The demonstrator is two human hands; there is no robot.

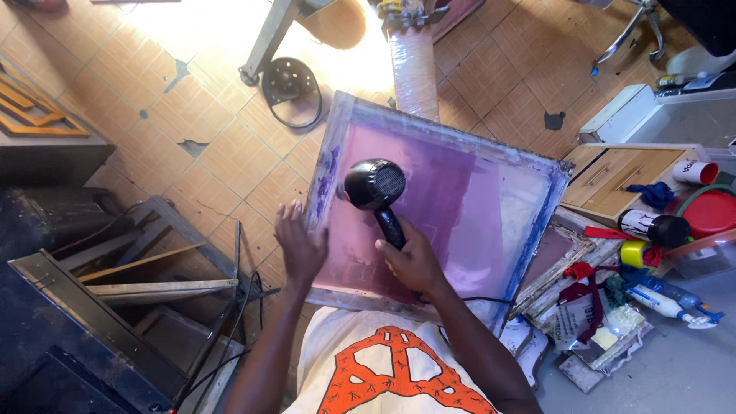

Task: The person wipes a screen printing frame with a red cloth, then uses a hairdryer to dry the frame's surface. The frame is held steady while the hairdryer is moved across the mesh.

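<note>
Purple-coated mesh fills a large screen-printing frame [460,192], grey-edged and stained violet along its borders, which stands tilted in front of the person, its near edge close to the white shirt with an orange pattern [391,376].

Right hand [412,263]: fingers wrapped tight around the handle of a black hair dryer [374,186]. The dryer's round body sits over the upper left part of the mesh, its grille facing up toward the camera; a black cord [483,300] runs off near the frame's lower right corner.

Left hand [300,244]: fingers spread and flat, touching the frame's left rail, holding nothing.

Floor [207,130]: orange-brown tiles, several cracked or chipped. A black round stand base [290,83] lies beyond the frame's far corner.

Left side: dark metal framing with wooden slats [146,276].

Right side: a wooden drawer unit [613,176], a blue rag [653,193], a dark bottle [652,226], a yellow tape roll [635,253], red scraps of cloth [581,285], a red lid [709,213], a clear bottle with a blue cap [675,303] and loose papers [590,326].
</note>
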